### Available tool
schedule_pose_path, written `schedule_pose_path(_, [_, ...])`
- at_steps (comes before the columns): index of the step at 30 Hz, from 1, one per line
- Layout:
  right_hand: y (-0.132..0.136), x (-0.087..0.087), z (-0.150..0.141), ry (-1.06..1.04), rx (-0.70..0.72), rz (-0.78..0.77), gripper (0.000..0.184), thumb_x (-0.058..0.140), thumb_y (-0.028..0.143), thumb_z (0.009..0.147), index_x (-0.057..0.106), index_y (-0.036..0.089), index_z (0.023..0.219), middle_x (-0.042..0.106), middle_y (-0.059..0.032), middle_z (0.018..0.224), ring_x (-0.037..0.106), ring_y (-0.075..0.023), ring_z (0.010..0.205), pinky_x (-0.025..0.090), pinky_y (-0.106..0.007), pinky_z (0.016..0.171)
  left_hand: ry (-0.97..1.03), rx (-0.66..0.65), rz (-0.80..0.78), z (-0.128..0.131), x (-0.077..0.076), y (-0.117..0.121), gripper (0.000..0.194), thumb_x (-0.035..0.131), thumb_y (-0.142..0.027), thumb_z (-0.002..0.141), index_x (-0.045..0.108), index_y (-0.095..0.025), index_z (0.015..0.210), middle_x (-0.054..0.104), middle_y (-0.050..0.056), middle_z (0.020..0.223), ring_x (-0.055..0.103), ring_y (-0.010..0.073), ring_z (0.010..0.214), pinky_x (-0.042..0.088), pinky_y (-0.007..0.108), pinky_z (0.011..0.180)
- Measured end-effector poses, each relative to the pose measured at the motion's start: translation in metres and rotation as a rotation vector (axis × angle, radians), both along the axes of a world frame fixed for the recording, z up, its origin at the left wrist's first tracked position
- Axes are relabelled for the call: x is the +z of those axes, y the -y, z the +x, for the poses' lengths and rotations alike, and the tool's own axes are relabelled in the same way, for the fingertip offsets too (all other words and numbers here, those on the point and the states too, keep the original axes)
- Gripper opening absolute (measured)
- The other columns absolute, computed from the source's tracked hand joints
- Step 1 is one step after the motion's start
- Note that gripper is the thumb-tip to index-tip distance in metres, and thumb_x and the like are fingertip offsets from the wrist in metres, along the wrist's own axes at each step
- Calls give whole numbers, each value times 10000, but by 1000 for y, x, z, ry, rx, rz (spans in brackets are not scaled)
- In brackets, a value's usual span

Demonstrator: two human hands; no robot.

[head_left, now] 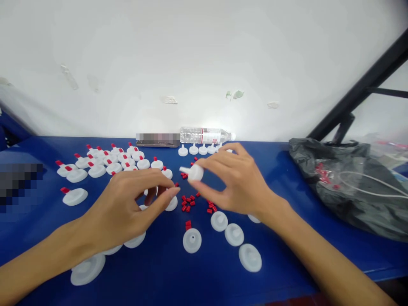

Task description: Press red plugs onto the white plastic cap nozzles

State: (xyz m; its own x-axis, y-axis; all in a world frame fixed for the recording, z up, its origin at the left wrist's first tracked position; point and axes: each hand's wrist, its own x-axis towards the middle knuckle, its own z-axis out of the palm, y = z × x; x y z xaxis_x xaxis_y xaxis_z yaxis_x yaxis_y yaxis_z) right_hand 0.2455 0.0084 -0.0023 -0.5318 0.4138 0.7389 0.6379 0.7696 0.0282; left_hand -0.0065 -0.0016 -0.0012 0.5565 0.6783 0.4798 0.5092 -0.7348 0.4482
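Note:
In my right hand (237, 180), a white nozzle cap (195, 172) is pinched between thumb and fingers, its bare spout pointing left. My left hand (137, 202) faces it from the left, thumb and forefinger closed on a small red tip cap (177, 185). Loose red tip caps (188, 203) lie scattered on the table between and below the hands. Nearer to me, one white nozzle cap (192, 240) lies beside a pair of red tip caps (188, 225). Several white nozzle caps with red tips (97, 170) stand grouped at the left, partly hidden by my left hand.
On the blue table (165, 272), more white nozzle caps (250, 257) lie right of centre, and a row of bare ones (193, 148) stands at the back. Behind them are a clear plastic bottle (207, 135) and a phone (157, 140). A dark plastic bag (350, 204) covers the right side.

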Motion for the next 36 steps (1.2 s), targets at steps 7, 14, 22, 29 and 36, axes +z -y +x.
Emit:
schedule_pose_path(7, [-8, -2, 9, -46, -88, -18, 234, 658, 376, 985, 731, 154, 979, 754, -28, 806, 685, -192, 757, 450, -390, 933, -381, -283, -24, -3, -14, 10, 302, 516, -186, 1027, 669, -348, 1230, 681, -13, 1120, 680, 127, 878, 482, 269, 724])
schedule_pose_path(14, [-1, -6, -2, 4, -20, -45, 272, 631, 388, 1000, 737, 139, 982, 734, -36, 791, 662, -189, 741, 450, -388, 925, -497, -283, 75, 0, -27, 7, 271, 446, -249, 1082, 671, -324, 1213, 684, -9, 1080, 659, 131, 754, 427, 295, 621])
schedule_pose_path(22, [-3, -7, -1, 3, -17, -53, 274, 629, 394, 1004, 731, 140, 1000, 750, -43, 825, 669, -191, 760, 443, -383, 925, -425, -248, 109, -2, -18, 6, 221, 457, -210, 1058, 669, -246, 1109, 724, 18, 1033, 687, 145, 756, 434, 285, 602])
schedule_pose_path(29, [-2, -7, 0, 23, -9, -91, 243, 628, 386, 1002, 715, 160, 1023, 744, -24, 818, 655, -178, 746, 436, -383, 935, -149, -128, 188, -7, -1, -2, 165, 618, -161, 951, 659, -248, 1084, 730, -43, 872, 567, 63, 530, 443, 220, 544])
schedule_pose_path(36, [-1, -9, -2, 46, 11, -96, 246, 635, 383, 998, 712, 152, 1032, 743, -26, 820, 655, -176, 740, 440, -383, 941, -37, 23, 250, -6, 12, -10, 98, 631, -205, 968, 709, -220, 1025, 729, 2, 943, 563, 71, 598, 487, 209, 603])
